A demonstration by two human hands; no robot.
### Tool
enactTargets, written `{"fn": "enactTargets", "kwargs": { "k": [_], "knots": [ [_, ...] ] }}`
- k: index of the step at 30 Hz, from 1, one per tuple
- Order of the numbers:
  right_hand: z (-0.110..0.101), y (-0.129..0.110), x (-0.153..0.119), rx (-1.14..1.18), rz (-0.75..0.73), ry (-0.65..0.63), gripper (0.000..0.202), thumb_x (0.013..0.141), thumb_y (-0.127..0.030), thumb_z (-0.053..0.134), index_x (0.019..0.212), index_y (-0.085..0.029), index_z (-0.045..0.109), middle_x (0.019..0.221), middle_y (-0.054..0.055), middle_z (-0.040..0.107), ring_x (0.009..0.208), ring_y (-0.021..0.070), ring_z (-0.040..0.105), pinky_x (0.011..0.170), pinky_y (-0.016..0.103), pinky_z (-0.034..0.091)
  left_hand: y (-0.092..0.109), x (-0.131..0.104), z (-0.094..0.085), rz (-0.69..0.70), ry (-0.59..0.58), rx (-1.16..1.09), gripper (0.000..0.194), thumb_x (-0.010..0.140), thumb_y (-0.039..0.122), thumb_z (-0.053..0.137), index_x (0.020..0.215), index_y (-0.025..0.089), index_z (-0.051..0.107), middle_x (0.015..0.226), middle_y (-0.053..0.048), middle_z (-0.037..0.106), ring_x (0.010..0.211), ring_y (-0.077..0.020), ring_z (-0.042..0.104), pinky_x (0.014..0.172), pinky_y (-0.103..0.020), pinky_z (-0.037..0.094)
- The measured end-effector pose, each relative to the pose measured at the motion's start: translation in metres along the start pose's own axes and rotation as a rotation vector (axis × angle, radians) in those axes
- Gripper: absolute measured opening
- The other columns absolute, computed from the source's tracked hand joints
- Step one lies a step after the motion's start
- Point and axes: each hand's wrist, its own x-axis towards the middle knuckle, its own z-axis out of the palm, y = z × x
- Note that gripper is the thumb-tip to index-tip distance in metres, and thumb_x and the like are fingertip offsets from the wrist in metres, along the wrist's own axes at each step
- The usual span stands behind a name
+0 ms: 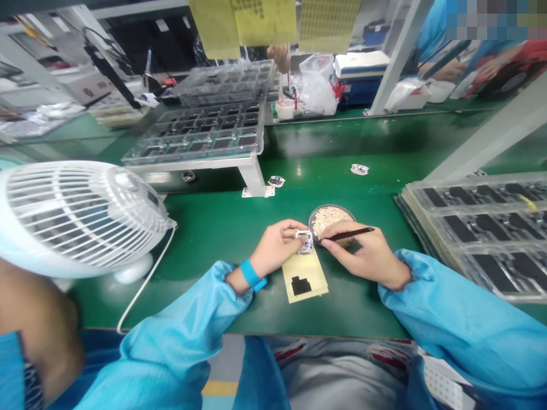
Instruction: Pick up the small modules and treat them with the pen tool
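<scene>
My left hand, with a blue band at its wrist, pinches a small white plastic housing that has dark and metallic parts inside. Just to the right, my right hand grips a pair of slim dark tweezers like a pen. Their tip points left toward the housing; whether it touches cannot be made out. Behind the fingers sits a round dark bowl full of tiny pale pieces, partly covered by my right hand. Below the housing lies a pale yellow sheet bearing a black patch of stickers.
A white fan stands at the left, its cord crossing the green bench. Clear trays of dark parts stack at the right; more trays rest on a raised shelf. Loose white housings lie farther back. Other people sit nearby.
</scene>
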Motion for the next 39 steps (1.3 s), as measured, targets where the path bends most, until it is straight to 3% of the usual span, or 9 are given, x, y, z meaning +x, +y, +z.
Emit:
{"fn": "enactTargets", "kwargs": {
  "k": [18,28,33,39],
  "knots": [
    [0.004,-0.002,-0.003,-0.155,-0.094,0.013,0.016,0.087,-0.020,0.069,0.102,-0.023,0.065,0.094,0.003,0.074,0.086,0.0184,0.070,0.077,0.032,0.059,-0.002,-0.003,0.004,0.056,0.064,-0.012,0.028,0.076,0.021,0.076,0.101,0.014,0.065,0.082,-0.007,0.076,0.066,-0.0174,0.073,0.063,-0.026,0.060],
    [0.004,-0.003,-0.004,-0.013,-0.063,0.052,0.022,0.084,-0.010,0.070,0.103,-0.022,0.067,0.098,0.003,0.073,0.093,0.0164,0.070,0.082,0.029,0.059,0.006,-0.005,0.002,0.064,0.103,-0.101,0.033,0.074,0.023,0.078,0.102,0.011,0.065,0.082,-0.009,0.076,0.064,-0.0176,0.073,0.062,-0.025,0.060],
    [0.002,-0.004,-0.005,-0.075,-0.222,0.022,0.025,0.084,-0.007,0.069,0.103,-0.021,0.063,0.102,0.005,0.073,0.098,0.0179,0.070,0.086,0.031,0.058,0.006,-0.004,0.000,0.076,0.117,-0.090,0.037,0.077,0.030,0.077,0.106,0.012,0.064,0.082,-0.010,0.076,0.065,-0.0193,0.074,0.039,-0.014,0.042],
    [-0.003,-0.008,-0.007,-0.161,-0.269,-0.109,0.028,0.087,-0.006,0.064,0.111,-0.021,0.064,0.114,0.009,0.071,0.108,0.0219,0.067,0.091,0.037,0.057,0.003,-0.002,0.000,0.082,0.139,-0.215,0.043,0.075,0.028,0.079,0.110,0.010,0.061,0.081,-0.010,0.075,0.065,-0.0208,0.074,0.043,-0.018,0.048]
  ]
}}
